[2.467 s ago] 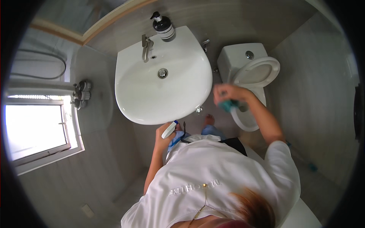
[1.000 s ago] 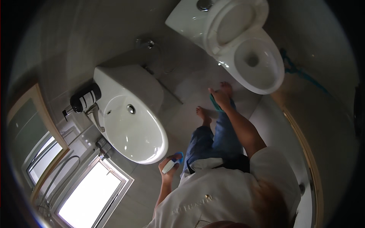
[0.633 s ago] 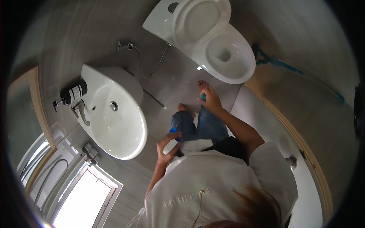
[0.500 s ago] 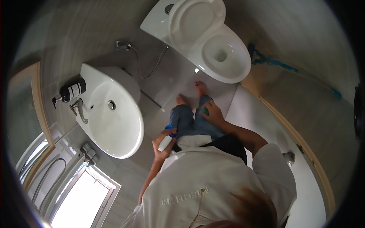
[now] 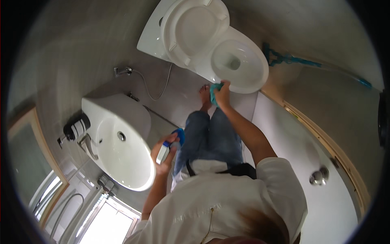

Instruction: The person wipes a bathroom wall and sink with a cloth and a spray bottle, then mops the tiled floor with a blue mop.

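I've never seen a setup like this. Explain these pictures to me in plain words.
There is no machine here, just a person using two bare hands in a bathroom. Every picture comes from the left one of two wide fisheye cameras worn on the head, looking down, so straight edges bend near the rim. The white shirt and jeans are the wearer's own.

The left hand holds a blue-and-white spray bottle near the sink. The right hand grips a teal cloth beside the toilet; I can't tell whether the cloth touches it.

A dark pump bottle and a faucet stand at the sink's back edge. The toilet seat is raised.
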A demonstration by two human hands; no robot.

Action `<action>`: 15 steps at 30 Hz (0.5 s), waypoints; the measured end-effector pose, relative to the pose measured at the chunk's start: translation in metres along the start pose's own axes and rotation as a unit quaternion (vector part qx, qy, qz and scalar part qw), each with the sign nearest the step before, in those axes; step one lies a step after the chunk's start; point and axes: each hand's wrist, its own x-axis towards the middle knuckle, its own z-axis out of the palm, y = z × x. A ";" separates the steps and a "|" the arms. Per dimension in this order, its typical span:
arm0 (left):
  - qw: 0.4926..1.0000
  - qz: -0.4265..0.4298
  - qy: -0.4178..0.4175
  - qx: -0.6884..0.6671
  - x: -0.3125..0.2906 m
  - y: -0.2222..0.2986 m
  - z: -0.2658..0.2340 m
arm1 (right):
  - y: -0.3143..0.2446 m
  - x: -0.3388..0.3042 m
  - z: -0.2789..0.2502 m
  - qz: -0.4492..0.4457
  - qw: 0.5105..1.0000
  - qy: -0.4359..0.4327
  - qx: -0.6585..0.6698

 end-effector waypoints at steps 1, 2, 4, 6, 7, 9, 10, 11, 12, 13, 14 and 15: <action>1.000 -0.005 0.003 -0.001 0.004 -0.002 0.000 | 0.007 0.033 0.011 -0.036 0.999 0.008 -0.026; 1.000 -0.004 0.005 0.026 0.006 -0.003 0.002 | 0.016 0.062 0.026 -0.068 0.996 0.014 -0.052; 0.999 0.013 -0.018 0.049 0.013 -0.010 0.005 | 0.024 0.108 0.060 -0.121 0.990 0.051 -0.049; 0.999 -0.021 -0.015 0.021 0.009 -0.017 0.009 | 0.020 0.127 0.088 -0.166 0.979 0.071 -0.095; 0.999 -0.035 -0.017 0.006 0.009 -0.021 0.009 | 0.021 0.134 0.101 -0.188 0.971 0.085 -0.118; 0.998 -0.040 -0.039 0.010 0.016 -0.033 0.008 | 0.071 0.145 0.128 -0.208 0.963 0.066 -0.159; 0.998 -0.043 -0.049 0.011 0.019 -0.037 0.008 | 0.090 0.147 0.136 -0.218 0.958 0.055 -0.179; 0.997 -0.068 -0.029 0.006 0.014 -0.039 0.012 | 0.084 0.116 0.133 -0.357 0.888 -0.091 -0.274; 0.996 -0.087 -0.030 0.003 0.011 -0.035 0.016 | 0.091 0.099 0.123 -0.393 0.850 -0.186 -0.296; 0.995 -0.098 -0.035 0.001 0.011 -0.031 0.020 | 0.109 0.084 0.111 -0.394 0.821 -0.270 -0.312; 0.994 -0.106 -0.035 -0.002 0.009 -0.026 0.022 | 0.128 0.072 0.094 -0.378 0.794 -0.348 -0.323; 0.994 -0.099 -0.047 -0.001 0.007 -0.017 0.020 | 0.146 0.057 0.069 -0.356 0.785 -0.391 -0.324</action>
